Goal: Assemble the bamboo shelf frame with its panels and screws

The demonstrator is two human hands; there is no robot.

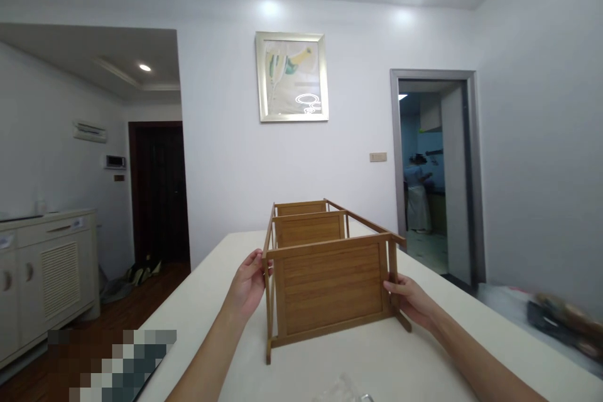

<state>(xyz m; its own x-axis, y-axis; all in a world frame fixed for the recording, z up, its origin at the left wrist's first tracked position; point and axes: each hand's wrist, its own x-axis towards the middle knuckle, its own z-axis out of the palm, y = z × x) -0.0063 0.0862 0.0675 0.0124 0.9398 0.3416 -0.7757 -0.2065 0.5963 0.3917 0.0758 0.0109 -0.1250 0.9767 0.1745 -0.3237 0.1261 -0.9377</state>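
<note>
A brown wooden shelf rack (330, 289) lies on its side on the white table (325, 370), its several panels standing upright one behind another. At the near left corner, my left hand (249, 282) is closed around the frame's rail, with part of the fingers hidden behind the wood. My right hand (411, 298) grips the right side of the nearest panel and its leg, thumb on the front face and the other fingers partly hidden. A see-through plastic bag or wrapper (342, 389) lies at the bottom edge, cut off by the view.
Behind the table is a white wall with a framed picture (292, 78). To the left stands a white cabinet (51, 276). Through the doorway (471, 201) on the right, a person (417, 201) stands in another room. Blurred items (560, 320) lie beyond the table's right edge.
</note>
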